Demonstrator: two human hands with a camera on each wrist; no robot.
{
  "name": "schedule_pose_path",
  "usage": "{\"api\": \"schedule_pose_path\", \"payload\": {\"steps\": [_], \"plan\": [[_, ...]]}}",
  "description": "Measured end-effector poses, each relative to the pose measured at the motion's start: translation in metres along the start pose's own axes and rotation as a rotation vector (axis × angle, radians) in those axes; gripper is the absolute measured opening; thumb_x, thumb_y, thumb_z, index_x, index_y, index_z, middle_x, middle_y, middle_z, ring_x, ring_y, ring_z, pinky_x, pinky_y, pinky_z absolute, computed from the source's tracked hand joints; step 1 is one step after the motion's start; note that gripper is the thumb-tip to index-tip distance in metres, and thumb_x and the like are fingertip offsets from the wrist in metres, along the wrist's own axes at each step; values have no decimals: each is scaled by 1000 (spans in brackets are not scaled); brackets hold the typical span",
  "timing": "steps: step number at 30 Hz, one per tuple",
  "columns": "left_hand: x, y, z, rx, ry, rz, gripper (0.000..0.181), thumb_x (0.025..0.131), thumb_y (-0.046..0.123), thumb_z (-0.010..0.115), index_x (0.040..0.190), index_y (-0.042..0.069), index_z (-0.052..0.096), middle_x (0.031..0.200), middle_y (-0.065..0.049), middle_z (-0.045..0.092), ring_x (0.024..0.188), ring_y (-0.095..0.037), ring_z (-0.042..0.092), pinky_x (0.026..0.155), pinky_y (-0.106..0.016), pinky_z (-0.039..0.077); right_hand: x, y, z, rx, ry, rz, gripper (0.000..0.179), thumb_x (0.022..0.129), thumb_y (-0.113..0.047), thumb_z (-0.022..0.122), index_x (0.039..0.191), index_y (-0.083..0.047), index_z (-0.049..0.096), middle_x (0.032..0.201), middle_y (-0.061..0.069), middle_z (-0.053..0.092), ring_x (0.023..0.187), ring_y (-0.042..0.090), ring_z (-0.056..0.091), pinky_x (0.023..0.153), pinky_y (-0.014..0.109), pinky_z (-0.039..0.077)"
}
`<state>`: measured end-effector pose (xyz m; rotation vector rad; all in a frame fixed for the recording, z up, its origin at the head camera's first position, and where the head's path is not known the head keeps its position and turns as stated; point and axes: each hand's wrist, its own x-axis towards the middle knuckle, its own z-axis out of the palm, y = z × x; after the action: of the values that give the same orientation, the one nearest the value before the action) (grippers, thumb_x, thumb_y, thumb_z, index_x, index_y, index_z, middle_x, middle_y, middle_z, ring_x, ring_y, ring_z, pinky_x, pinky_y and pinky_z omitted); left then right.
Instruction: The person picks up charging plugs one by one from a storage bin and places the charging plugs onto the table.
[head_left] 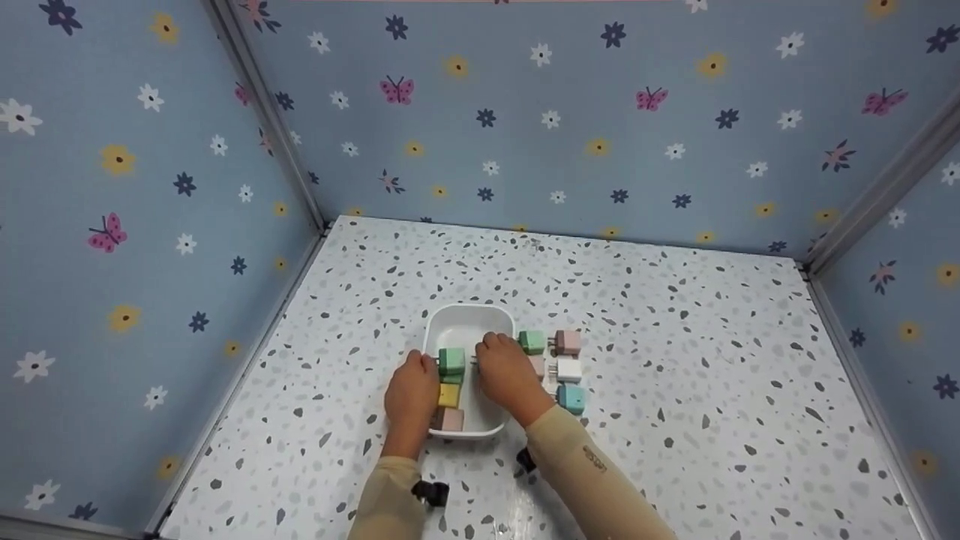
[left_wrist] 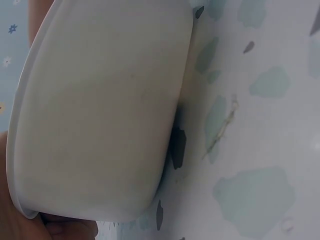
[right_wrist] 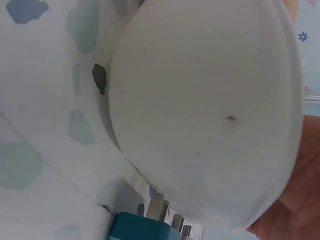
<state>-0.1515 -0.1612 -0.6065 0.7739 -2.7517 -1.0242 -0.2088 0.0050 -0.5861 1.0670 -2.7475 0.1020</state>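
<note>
A white plastic tub [head_left: 469,308] stands on the speckled tabletop. Its left rim is gripped by my left hand [head_left: 412,394], whose fingers [left_wrist: 72,229] show past the tub's outer wall in the left wrist view. Just right of those fingertips, a green charger plug [head_left: 451,361] lies on top of others along the tub's left side, among them a yellow plug [head_left: 448,395] and a pink plug [head_left: 451,419]. Over the tub's right half, my right hand [head_left: 510,371] pinches a charger plug; only its prongs [head_left: 474,361] show, pointing left, and the fingers hide its body.
Right of the tub sit several more charger plugs: a green one [head_left: 532,342], a pink one [head_left: 568,342], a white one [head_left: 568,370] and a blue one [head_left: 571,399]. Flower-patterned panels [head_left: 555,120] enclose the table [head_left: 697,405] at the back and sides.
</note>
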Motion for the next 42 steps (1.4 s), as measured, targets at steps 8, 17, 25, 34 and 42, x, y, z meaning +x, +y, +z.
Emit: {"api": "schedule_pose_path", "payload": {"steps": [8,17,25,34,42], "plan": [[-3,-1,2,12,15,0,38,108,36,38,105,8,63,89,-14,70,72,-28,64,64,-48,48,4,-1,3,-11,-110,27,19,101,-18,63,109,-2,70,102,11,65,96,26,63,91,42,52],[-2,-1,0,11,27,11,36,109,36,40,104,8,63,86,-12,69,68,-26,60,60,-45,45,10,-1,6,-23,-121,32,18,101,-18,64,109,-4,70,101,10,66,93,25,64,90,40,53],[-2,-1,-1,13,28,20,35,109,35,41,103,9,63,84,-11,69,66,-25,60,59,-44,44,12,3,10,3,-111,27,15,98,-17,67,106,-5,71,99,9,67,91,25,64,89,40,53],[-2,3,1,34,42,14,34,109,35,42,105,9,64,86,-11,70,68,-25,62,57,-43,44,10,7,7,33,-96,37,16,98,-17,68,108,-5,70,100,9,66,94,25,65,92,41,53],[-1,1,1,56,51,19,35,109,36,42,106,8,65,87,-12,71,70,-27,65,60,-45,47,10,7,8,57,-82,34,14,97,-15,69,108,-6,70,101,9,66,93,25,65,91,40,53]]}}
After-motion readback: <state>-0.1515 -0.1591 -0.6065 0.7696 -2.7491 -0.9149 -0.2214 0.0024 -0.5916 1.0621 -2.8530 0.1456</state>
